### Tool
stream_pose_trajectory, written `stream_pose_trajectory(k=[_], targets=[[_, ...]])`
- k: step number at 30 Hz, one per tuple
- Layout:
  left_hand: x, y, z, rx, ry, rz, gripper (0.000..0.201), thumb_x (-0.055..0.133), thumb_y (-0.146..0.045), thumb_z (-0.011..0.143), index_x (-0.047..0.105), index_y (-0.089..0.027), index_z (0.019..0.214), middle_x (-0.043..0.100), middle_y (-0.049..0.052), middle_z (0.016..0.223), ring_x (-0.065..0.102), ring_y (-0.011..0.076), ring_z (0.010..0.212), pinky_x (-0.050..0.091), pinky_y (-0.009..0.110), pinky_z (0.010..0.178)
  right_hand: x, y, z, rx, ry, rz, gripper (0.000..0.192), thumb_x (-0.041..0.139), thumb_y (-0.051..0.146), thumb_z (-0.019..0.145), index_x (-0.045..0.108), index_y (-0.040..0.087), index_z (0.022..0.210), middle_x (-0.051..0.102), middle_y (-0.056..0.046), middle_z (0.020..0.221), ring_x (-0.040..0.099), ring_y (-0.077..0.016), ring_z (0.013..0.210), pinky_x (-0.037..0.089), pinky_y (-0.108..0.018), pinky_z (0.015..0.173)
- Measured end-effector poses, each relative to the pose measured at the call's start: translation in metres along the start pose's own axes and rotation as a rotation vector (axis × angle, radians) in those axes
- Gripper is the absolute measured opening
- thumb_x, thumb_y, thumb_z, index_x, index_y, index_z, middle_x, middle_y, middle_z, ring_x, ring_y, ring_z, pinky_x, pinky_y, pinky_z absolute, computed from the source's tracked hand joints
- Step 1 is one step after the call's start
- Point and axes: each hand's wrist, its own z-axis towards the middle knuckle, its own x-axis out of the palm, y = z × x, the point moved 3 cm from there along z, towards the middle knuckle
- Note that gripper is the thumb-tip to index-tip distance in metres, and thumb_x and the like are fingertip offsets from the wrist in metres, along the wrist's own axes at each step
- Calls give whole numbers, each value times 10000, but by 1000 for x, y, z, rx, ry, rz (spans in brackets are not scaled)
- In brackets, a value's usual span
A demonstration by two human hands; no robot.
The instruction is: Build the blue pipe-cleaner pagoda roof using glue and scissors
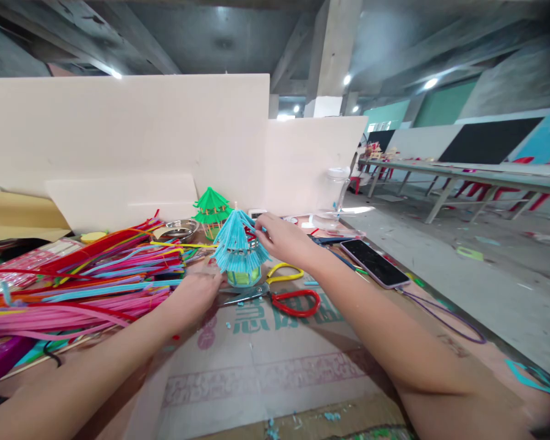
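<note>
A small pavilion model with a light blue pipe-cleaner roof (235, 242) and a green base stands on the cardboard sheet (266, 360). My left hand (197, 292) steadies its lower left side at the base. My right hand (280, 238) pinches the roof's right edge near the top. A second, green-roofed pavilion (211, 209) stands just behind. Red-handled scissors (282, 299) and a yellow-handled tool (284, 272) lie right in front of the model.
A large heap of pink, red, blue and yellow pipe cleaners (82, 275) covers the left. A phone (374, 263) with a purple cable lies at the right edge. A metal dish (179, 229), a clear jar (333, 192) and pale partition boards (165, 134) stand behind.
</note>
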Motion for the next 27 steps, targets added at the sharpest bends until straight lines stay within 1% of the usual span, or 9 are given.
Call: stream_pose_trajectory(k=[2, 4, 6, 9, 11, 13, 18, 22, 27], targets=[[-2, -8, -10, -33, 42, -21, 362, 314, -235, 968, 572, -95, 1179, 707, 161, 859, 671, 294, 773, 456, 370, 674, 0, 0, 0, -2, -1, 2, 160, 427, 230, 975, 573, 173, 1009, 637, -76, 1045, 589, -170, 805, 353, -283, 664], [-6, -21, -16, -56, 68, -123, 353, 300, -295, 983, 604, -133, 1060, 701, 130, 814, 664, 271, 745, 451, 359, 672, 0, 0, 1, 8, 4, 6, 157, 433, 226, 971, 575, 175, 1012, 637, -77, 1045, 588, -169, 801, 354, -283, 668], [-11, -36, -16, -90, 7, -319, 323, 342, -357, 976, 608, -177, 952, 700, 97, 843, 655, 235, 761, 454, 334, 680, 0, 1, 1, 16, 7, 12, 157, 434, 225, 970, 576, 175, 1017, 635, -77, 1044, 586, -169, 808, 359, -281, 677], [-2, -47, -8, -270, 47, -874, 267, 443, -384, 942, 556, -181, 810, 652, 26, 713, 616, 163, 632, 456, 270, 578, -1, 0, 1, 1, 9, 18, 156, 433, 218, 969, 575, 172, 1013, 628, -77, 1041, 583, -168, 829, 368, -278, 694], [9, -47, 0, -410, 54, -1272, 207, 616, -354, 858, 540, -167, 809, 656, 11, 696, 609, 126, 578, 459, 231, 538, -1, -1, 0, -16, 15, 15, 151, 436, 214, 966, 574, 172, 1008, 622, -75, 1035, 581, -166, 835, 369, -276, 700], [19, -43, 6, -525, 6, -1557, 268, 767, -267, 744, 566, -145, 872, 692, 35, 738, 642, 116, 607, 491, 214, 561, -1, -1, 0, -24, 17, 12, 145, 437, 219, 965, 573, 176, 993, 619, -67, 1022, 576, -162, 807, 364, -276, 689], [31, -40, 17, -559, 59, -1690, 423, 833, -238, 696, 610, -112, 1033, 731, 102, 828, 697, 148, 675, 568, 251, 639, -2, -1, 0, -30, 27, 12, 145, 433, 217, 964, 574, 181, 969, 617, -62, 1009, 573, -158, 786, 357, -277, 685], [27, -46, 22, -532, 49, -1709, 315, 794, -331, 751, 659, -92, 906, 725, 118, 846, 690, 140, 700, 570, 251, 679, -3, -1, 0, -19, 41, 9, 157, 429, 224, 968, 580, 180, 978, 619, -68, 1019, 578, -162, 793, 360, -278, 693], [14, -54, 23, -496, -16, -1655, 250, 755, -350, 780, 672, -116, 812, 698, 59, 726, 633, 116, 612, 530, 237, 624, -3, -1, -1, -16, 38, -5, 154, 433, 226, 965, 580, 184, 984, 619, -73, 1047, 583, -165, 789, 356, -280, 675]])
